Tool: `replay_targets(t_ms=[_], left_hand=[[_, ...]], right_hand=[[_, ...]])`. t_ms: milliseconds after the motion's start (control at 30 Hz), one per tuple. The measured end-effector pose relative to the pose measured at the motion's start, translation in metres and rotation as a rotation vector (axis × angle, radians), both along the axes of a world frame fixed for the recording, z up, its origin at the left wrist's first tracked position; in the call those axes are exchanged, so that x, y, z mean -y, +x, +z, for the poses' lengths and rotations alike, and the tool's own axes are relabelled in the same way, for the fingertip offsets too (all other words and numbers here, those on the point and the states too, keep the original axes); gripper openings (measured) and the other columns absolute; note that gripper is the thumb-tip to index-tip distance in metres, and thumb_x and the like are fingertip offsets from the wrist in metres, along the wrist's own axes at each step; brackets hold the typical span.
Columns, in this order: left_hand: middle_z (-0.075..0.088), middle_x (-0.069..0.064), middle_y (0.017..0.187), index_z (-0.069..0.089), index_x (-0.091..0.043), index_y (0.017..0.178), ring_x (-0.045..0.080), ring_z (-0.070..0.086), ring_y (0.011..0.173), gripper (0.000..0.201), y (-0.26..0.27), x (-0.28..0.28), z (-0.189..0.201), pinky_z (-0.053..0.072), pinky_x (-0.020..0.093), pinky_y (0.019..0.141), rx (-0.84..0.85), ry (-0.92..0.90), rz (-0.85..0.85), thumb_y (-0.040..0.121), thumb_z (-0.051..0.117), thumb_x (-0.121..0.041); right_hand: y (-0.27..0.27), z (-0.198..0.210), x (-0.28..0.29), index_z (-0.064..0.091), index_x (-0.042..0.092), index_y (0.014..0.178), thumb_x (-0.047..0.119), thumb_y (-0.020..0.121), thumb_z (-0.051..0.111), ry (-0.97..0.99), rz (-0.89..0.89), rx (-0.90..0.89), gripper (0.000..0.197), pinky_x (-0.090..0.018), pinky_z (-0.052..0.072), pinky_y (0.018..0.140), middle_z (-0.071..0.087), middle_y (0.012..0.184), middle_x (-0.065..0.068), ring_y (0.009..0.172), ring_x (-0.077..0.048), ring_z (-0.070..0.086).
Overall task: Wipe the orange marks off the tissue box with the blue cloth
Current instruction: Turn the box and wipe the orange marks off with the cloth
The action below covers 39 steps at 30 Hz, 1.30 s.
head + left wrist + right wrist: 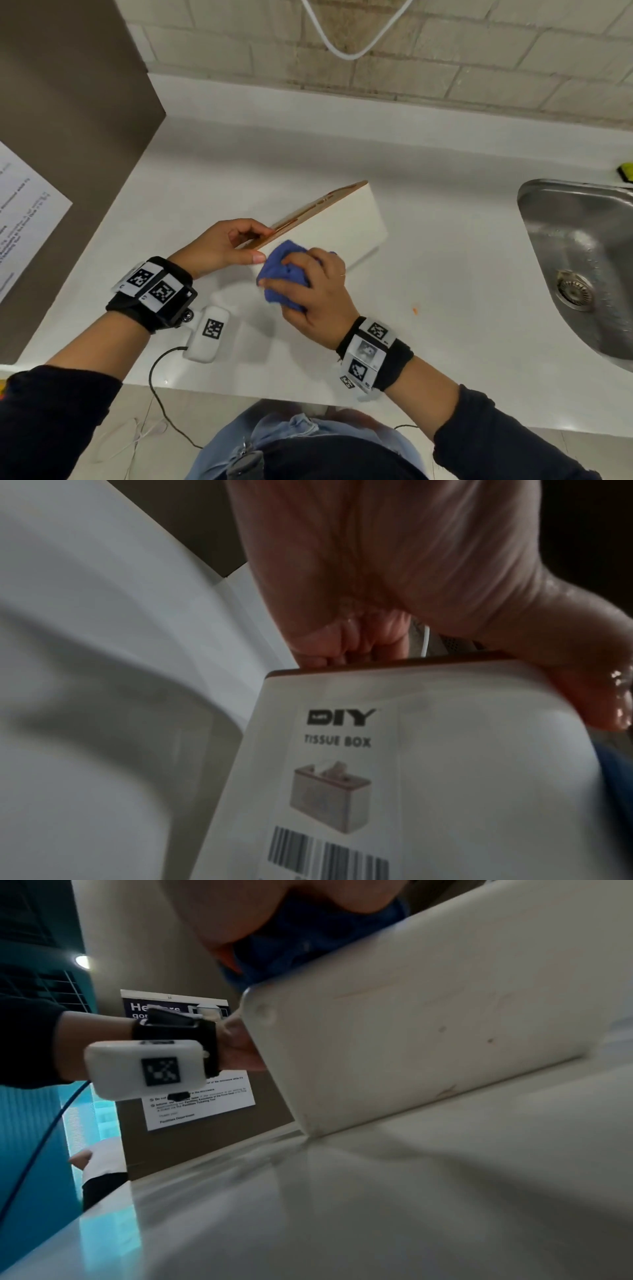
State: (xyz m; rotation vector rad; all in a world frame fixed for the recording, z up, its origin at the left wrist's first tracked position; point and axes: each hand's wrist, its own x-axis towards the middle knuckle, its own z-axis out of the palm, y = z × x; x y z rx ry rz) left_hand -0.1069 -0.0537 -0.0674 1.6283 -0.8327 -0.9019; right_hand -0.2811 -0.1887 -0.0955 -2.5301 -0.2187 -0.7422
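Right hand [318,294] clutches the blue cloth [286,270] against the tilted tissue box [342,222] on the table [445,274]; left hand [222,246] grips its top edge; hard rubbing might slip it

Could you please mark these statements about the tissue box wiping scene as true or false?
1. The right hand holds the blue cloth against the tissue box. True.
2. The tissue box lies in the sink. False: it stands tilted on the white counter, with the sink off to the right.
3. The left hand grips the box at its brown lid edge. True.
4. The cloth is spread flat on the counter. False: it is bunched up in the right hand.
5. A small orange speck lies on the counter between the box and the sink. True.
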Motion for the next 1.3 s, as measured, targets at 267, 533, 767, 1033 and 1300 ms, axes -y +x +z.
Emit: replay_targets(t_ms=[267,533,767,1033,1300], left_hand=[[0.069,-0.026,0.097,0.071,-0.039,0.091,-0.006,0.061,0.100,0.054,-0.002,0.002,0.003,0.043,0.008,0.085,0.001,-0.007,-0.038,0.039,0.086,-0.043],[0.072,-0.015,0.094,0.071,-0.033,0.090,0.004,0.063,0.097,0.060,0.001,0.002,-0.006,0.046,0.015,0.088,-0.016,-0.040,0.011,0.038,0.084,-0.060],[0.072,-0.017,0.098,0.070,-0.039,0.092,0.004,0.063,0.100,0.060,0.001,0.003,-0.003,0.047,0.013,0.087,0.015,-0.013,-0.035,0.040,0.081,-0.065],[0.070,-0.002,0.105,0.070,-0.034,0.093,0.019,0.061,0.112,0.053,0.000,0.003,-0.001,0.046,0.024,0.099,0.016,-0.021,-0.028,0.044,0.085,-0.051],[0.071,-0.015,0.100,0.070,-0.035,0.091,0.011,0.061,0.108,0.053,-0.003,0.004,0.001,0.046,0.020,0.094,0.021,-0.007,-0.033,0.043,0.085,-0.053]], right_hand=[[-0.004,0.016,0.080,0.067,0.022,0.081,0.012,0.070,0.052,0.268,-0.360,-0.006,0.021,-0.041,0.044,0.080,0.065,0.090,0.003,0.088,-0.021,0.058],[0.013,0.027,0.012,0.065,0.027,0.102,0.026,0.075,0.049,0.241,-0.258,-0.119,0.031,-0.047,0.036,0.090,0.062,0.106,-0.007,0.101,-0.031,0.052],[-0.007,0.009,0.002,0.069,0.028,0.102,0.025,0.076,0.062,-0.144,0.152,-0.108,0.028,-0.047,0.038,0.087,0.043,0.122,0.003,0.108,-0.031,0.041],[-0.023,0.022,0.054,0.069,0.021,0.078,0.018,0.068,0.057,-0.002,0.107,-0.180,0.016,-0.043,0.040,0.086,0.062,0.101,-0.008,0.093,-0.031,0.053],[0.007,0.016,0.109,0.057,0.039,0.063,0.010,0.069,0.045,0.546,-0.420,-0.054,0.031,-0.053,0.047,0.079,0.064,0.082,0.007,0.097,-0.029,0.055]])
